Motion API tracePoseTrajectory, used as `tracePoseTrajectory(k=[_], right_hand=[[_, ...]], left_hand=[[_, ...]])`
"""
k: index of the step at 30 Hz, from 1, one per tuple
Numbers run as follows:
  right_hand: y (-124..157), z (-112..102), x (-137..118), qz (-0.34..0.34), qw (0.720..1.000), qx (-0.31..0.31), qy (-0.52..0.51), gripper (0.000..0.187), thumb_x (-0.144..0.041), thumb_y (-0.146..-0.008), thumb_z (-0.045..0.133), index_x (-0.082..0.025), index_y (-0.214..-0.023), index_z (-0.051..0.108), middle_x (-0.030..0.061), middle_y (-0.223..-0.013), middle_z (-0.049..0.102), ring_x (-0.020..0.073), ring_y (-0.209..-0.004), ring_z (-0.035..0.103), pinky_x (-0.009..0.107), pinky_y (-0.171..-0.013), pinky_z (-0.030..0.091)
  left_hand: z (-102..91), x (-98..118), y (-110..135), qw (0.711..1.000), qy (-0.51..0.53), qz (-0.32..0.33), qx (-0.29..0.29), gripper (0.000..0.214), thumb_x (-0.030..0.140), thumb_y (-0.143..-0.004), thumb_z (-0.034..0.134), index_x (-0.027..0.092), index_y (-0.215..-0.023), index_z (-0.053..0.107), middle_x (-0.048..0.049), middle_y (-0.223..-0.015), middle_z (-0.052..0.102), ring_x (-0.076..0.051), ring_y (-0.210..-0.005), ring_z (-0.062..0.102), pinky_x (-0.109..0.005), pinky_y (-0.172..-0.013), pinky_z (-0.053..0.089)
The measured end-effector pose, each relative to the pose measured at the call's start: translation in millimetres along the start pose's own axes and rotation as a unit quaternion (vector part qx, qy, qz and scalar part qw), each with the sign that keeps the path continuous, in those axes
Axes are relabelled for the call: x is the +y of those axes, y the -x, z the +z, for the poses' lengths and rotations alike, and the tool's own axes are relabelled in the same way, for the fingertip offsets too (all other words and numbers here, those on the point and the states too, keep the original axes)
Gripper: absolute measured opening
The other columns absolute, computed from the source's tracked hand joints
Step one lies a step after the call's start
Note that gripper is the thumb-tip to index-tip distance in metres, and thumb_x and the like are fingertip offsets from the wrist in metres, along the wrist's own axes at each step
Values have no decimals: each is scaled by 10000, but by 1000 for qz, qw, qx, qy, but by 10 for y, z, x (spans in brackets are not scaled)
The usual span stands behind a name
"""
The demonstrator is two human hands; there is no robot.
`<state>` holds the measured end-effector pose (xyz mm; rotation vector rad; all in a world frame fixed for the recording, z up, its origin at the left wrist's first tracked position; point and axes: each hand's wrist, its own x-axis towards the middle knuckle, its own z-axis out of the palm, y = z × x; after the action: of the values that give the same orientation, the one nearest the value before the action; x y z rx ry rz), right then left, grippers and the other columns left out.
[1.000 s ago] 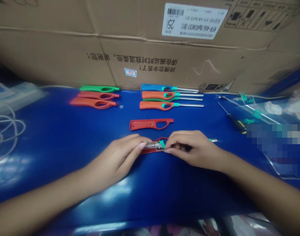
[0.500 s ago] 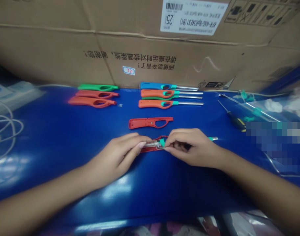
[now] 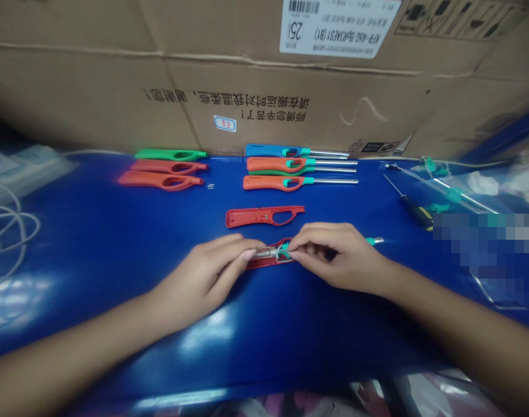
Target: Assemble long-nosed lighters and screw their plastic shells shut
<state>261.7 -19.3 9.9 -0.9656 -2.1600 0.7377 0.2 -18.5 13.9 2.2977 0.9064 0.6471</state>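
Observation:
A half-open red lighter [image 3: 268, 258] lies on the blue table [image 3: 95, 249], its metal insides and teal trigger showing. My left hand [image 3: 206, 275] has its fingers closed on the lighter's left end, pressing it to the table. My right hand [image 3: 334, 255] pinches the teal trigger part at the lighter's middle and covers its right half. The metal nozzle tip [image 3: 375, 240] pokes out past my right hand. A loose red shell half [image 3: 264, 216] lies just behind the hands.
Several finished lighters [image 3: 297, 168] with metal tubes lie at the back middle, empty coloured shells [image 3: 164, 169] at back left. A yellow-handled screwdriver [image 3: 414, 213] and a bag of parts [image 3: 451, 194] are at right. White cable [image 3: 8, 231] is at left. A cardboard box [image 3: 264, 75] walls the back.
My right hand's fingertips have shifted slightly left along the lighter toward the trigger. The left hand has stayed put.

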Motion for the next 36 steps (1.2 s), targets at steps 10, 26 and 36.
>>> tracePoseTrajectory(k=[10, 26, 36], right_hand=[[1, 2, 1, -4, 1000, -3, 4, 78, -156, -920, 653, -132, -897, 724, 10, -764, 645, 42, -573, 496, 161, -519, 405], [-13, -6, 0, -15, 1000, -11, 12, 78, -153, -923, 652, -136, -903, 725, -2, -741, 636, 43, -556, 460, 171, -514, 382], [3, -3, -2, -14, 1000, -19, 16, 83, -162, -930, 641, -149, -907, 720, 2, -749, 641, 51, -552, 456, 181, -500, 373]], left_hand=[[8, -16, 8, 1000, 2, -4, -2, 296, 197, -1055, 435, 198, -1243, 664, -4, -1152, 723, -98, -1026, 672, -157, -928, 478], [11, -14, 3, 1000, -1, -8, -1, 292, 208, -1057, 437, 197, -1232, 671, -3, -1140, 726, -96, -1019, 671, -153, -927, 474], [15, -33, 6, 1000, -7, 3, 2, 294, 205, -1054, 436, 194, -1235, 668, -17, -1116, 732, -111, -992, 680, -182, -908, 500]])
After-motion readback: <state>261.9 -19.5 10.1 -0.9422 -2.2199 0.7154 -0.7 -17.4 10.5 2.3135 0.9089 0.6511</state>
